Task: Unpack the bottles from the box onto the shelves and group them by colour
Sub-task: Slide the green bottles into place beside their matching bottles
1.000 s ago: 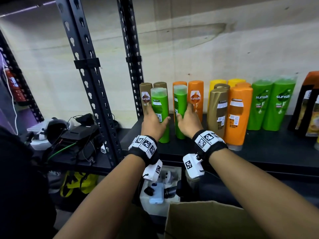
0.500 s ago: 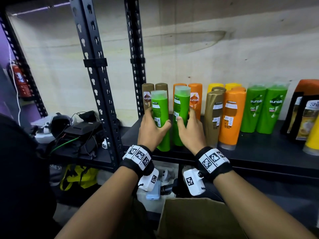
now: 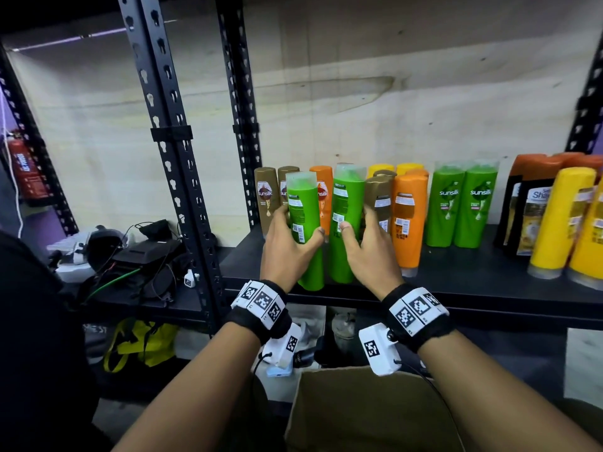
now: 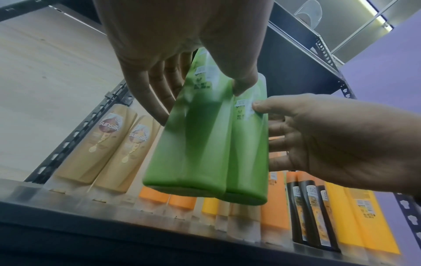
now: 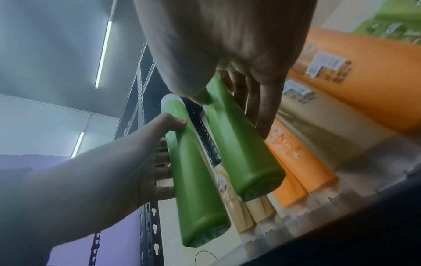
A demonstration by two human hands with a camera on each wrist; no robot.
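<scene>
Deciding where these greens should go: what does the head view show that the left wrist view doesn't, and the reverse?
Only the head view: two green bottles already standing on the shelf further right, and the cardboard box below.

Only the left wrist view: the undersides of both held bottles, raised clear of the shelf edge.

Both: the left hand gripping one green bottle, the right hand gripping another, with gold bottles and orange bottles behind.

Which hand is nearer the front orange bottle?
Right. The right hand holds a green bottle near the front orange bottle; the left hand is farther left.
</scene>
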